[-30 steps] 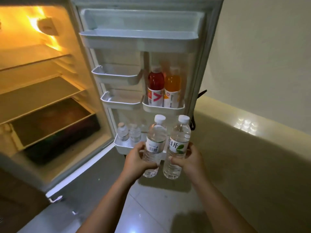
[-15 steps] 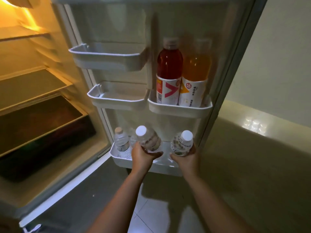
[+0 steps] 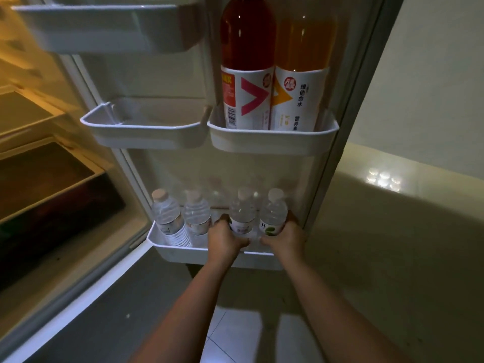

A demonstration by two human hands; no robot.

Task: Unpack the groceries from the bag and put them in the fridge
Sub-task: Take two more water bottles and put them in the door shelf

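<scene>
hands (image 3: 255,238) gripping water bottles (image 3: 258,214) (upright), door shelf (image 3: 172,251)

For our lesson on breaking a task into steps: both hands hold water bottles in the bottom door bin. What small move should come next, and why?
Probably let go and draw both hands back. The left hand and right hand each grip a water bottle standing upright in the bottom door bin, beside two others, so they seem placed.

Four water bottles (image 3: 167,218); two drink bottles (image 3: 246,61) — one red, one orange; two hands (image 3: 225,239).
</scene>
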